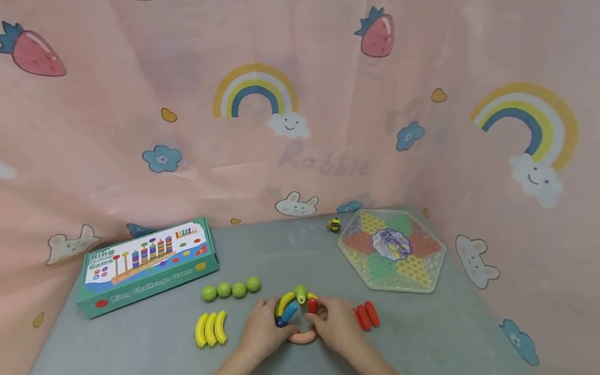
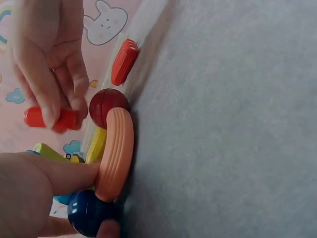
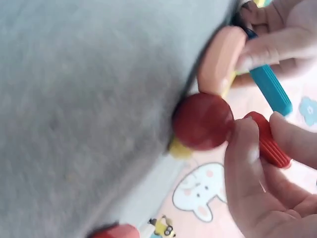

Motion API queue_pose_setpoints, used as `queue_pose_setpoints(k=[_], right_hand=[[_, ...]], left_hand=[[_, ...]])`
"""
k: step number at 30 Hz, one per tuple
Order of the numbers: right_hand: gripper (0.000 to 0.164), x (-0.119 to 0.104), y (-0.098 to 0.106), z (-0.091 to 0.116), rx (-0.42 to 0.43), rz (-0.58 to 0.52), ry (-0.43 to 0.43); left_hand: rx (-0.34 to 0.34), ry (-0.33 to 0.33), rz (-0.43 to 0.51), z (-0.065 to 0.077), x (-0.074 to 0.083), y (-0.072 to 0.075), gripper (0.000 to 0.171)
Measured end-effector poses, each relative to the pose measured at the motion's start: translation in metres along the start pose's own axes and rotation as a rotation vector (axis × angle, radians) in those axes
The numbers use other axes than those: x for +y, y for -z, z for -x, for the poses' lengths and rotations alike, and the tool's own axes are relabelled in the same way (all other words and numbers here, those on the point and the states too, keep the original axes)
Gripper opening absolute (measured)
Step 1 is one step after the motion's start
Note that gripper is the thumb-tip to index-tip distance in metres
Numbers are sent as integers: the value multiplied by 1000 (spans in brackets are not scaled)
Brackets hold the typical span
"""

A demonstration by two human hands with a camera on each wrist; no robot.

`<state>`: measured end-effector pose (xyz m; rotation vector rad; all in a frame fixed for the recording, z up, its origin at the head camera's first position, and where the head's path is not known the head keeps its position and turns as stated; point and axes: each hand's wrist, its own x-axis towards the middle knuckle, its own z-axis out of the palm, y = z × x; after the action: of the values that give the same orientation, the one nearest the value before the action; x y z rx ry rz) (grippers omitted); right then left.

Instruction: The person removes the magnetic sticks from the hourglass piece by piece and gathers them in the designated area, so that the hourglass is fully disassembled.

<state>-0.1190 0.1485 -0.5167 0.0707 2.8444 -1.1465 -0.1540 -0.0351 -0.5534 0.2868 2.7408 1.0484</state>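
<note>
By the right grip, a red rod is pinched just beside the dark red ball; by the left grip, the dark blue ball is clasped, across the peach rod from it. By a skewed push, the dark red ball could be rolled loose. Shown by both wrist views, it seems hidden in the head view, where a green ball beyond is revealed.

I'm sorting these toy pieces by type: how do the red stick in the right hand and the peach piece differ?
Shape: the red stick looks straight, whereas the peach piece curves. Placement: the right hand pinches the red stick, while the peach piece sits between the red ball and the dark blue ball. Both are elongated, with ridges running lengthwise.
</note>
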Motion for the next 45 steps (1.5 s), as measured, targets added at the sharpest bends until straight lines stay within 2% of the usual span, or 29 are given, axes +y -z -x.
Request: queue_pose_setpoints(k=[4,6,8,11,14,20,24,27,31,35,41,45], right_hand=[[29,3,16,0,-49,-67,-32],[35,5,25,1,-48,-94,-63],[39,10,32,1,-29,-104,-96],[43,19,43,1,21,-136,-157],[36,31,54,2,63,-168,-198],[28,52,68,5,90,-182,-218],[31,66,75,6,121,-184,-217],[35,79,83,5,118,-151,-248],[35,97,90,1,96,-95,-281],[28,107,93,1,59,-79,-315],[24,112,90,3,31,-82,-383],[22,113,86,3,31,-81,-374]], left_hand=[[13,-52,12,0,-1,1,61],[27,-73,33,1,-3,1,59],[49,-60,48,1,-4,1,56],[79,0,66,0,-5,-1,54],[104,45,79,-1,-6,-3,49],[127,10,87,-1,-9,-4,34],[114,-51,80,-2,-13,-4,30],[88,-82,84,-3,-16,-5,30],[60,-88,115,-3,-19,-5,36],[53,-94,123,-1,-18,-4,39],[41,-97,120,-1,-19,-4,35],[40,-96,131,-1,-19,-3,35]])
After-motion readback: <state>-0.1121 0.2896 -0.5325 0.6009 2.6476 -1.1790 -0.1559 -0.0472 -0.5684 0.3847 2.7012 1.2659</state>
